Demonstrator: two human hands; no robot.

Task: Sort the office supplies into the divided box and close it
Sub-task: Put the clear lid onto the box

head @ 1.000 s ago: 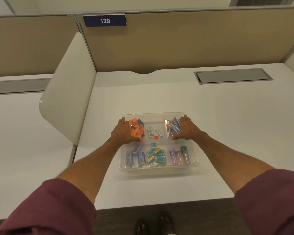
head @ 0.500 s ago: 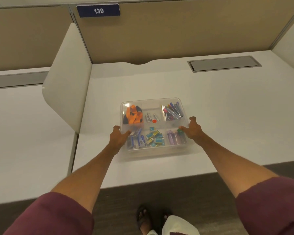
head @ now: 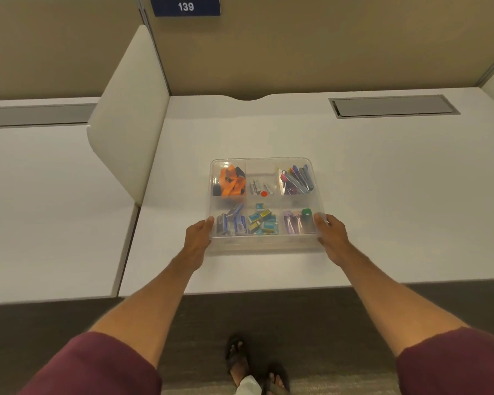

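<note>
A clear divided box (head: 264,246) with its clear lid on sits on the white desk (head: 382,195). Through the lid I see orange clips (head: 230,182), small white items with a red dot (head: 263,189), pens (head: 295,179), staple boxes (head: 231,222), teal and yellow packets (head: 263,222) and purple and green tubes (head: 298,220), each kind in its own compartment. My left hand (head: 198,238) grips the box's near left corner. My right hand (head: 330,236) grips its near right corner.
A white curved divider panel (head: 129,129) stands left of the box, with a second desk beyond it. A grey cable hatch (head: 392,106) lies at the back right. Tan partition walls close the back, and the desk's front edge (head: 268,289) is just below the box.
Both hands slid from the far compartments on top of the box down to its near corners. My head has pulled back, so the floor and my feet now show.
</note>
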